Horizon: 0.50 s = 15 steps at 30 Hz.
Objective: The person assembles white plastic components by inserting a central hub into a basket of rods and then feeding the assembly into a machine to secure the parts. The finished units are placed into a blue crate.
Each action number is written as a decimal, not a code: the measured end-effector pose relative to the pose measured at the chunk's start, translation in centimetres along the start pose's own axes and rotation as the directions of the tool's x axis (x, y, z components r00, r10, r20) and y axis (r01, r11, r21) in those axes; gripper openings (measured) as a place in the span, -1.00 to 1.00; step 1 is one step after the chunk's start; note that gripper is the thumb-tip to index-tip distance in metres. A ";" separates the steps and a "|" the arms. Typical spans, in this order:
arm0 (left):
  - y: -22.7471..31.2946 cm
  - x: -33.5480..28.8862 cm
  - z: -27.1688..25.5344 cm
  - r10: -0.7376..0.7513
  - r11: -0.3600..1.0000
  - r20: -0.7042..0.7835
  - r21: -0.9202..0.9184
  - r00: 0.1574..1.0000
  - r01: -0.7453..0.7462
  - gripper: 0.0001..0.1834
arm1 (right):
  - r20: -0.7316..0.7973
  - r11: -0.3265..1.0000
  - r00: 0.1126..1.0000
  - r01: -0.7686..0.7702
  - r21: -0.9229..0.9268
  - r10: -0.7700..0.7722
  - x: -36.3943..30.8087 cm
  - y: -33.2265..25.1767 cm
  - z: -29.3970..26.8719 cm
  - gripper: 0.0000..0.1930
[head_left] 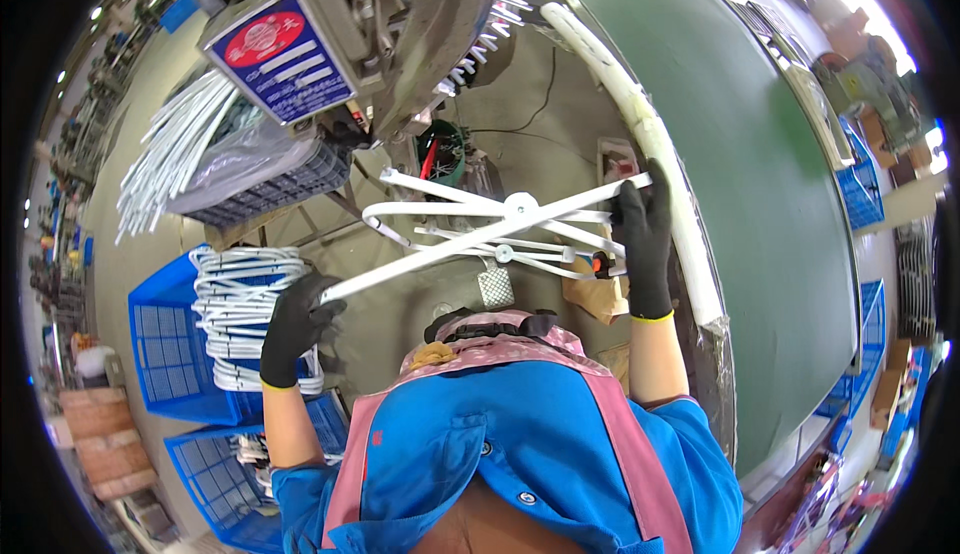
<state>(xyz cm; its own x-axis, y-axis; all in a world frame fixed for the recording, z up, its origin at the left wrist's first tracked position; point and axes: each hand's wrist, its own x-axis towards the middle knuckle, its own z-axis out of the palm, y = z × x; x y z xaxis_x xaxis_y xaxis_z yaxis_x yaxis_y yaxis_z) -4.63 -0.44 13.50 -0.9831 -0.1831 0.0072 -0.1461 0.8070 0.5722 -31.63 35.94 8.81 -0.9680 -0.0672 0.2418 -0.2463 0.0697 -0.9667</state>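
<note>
Across my front I hold a white tubular folding frame [443,250], its bars crossing at round white pivots. My left hand [298,326], in a dark glove, is closed around the frame's lower-left tube end. The right hand [645,244], gloved the same way, grips the far right end of that long tube, higher up beside the table edge. The frame's other bars spread between the hands, and some of their right ends lie close to or behind the right glove.
A riveting-type machine [375,34] stands ahead, with a dark crate [270,192] of white rods left of it. Blue baskets [165,349] with bent white tubes sit at lower left. A green-topped table [740,204] with a white padded edge [655,139] runs along the right. A metal foot pedal [495,287] is below the frame.
</note>
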 end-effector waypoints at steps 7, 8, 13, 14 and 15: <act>-0.5 12.7 4.9 0.299 0.954 -0.195 0.067 0.934 -0.292 -0.71 | -0.014 0.949 0.982 -0.185 -0.256 0.188 1.1 4.6 -3.9 -0.60; -0.6 13.5 5.4 0.309 0.951 -0.183 0.066 0.933 -0.302 -0.71 | 0.041 0.942 0.941 -0.334 -0.034 0.335 1.1 4.9 -3.8 -0.62; -1.5 12.0 5.6 0.318 0.946 -0.117 0.100 0.941 -0.308 -0.71 | -0.138 0.882 0.920 -0.296 0.367 0.366 1.5 6.4 -1.5 -0.82; -1.8 11.2 5.4 0.332 0.943 -0.124 0.061 0.935 -0.327 -0.72 | -0.205 0.863 0.917 -0.221 0.454 0.342 1.8 6.9 -0.7 -0.81; -2.1 10.5 5.2 0.332 0.943 -0.118 0.015 0.936 -0.333 -0.72 | -0.248 0.826 0.878 -0.241 0.510 0.409 2.1 7.3 -0.1 -0.85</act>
<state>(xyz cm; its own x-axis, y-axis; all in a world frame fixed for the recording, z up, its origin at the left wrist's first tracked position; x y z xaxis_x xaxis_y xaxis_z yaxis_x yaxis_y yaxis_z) -15.18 -1.12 8.08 -0.9554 0.0301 0.2938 0.1876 0.8303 0.5248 -35.46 36.44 2.31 -0.9627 0.2162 -0.1625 0.0543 -0.4340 -0.8993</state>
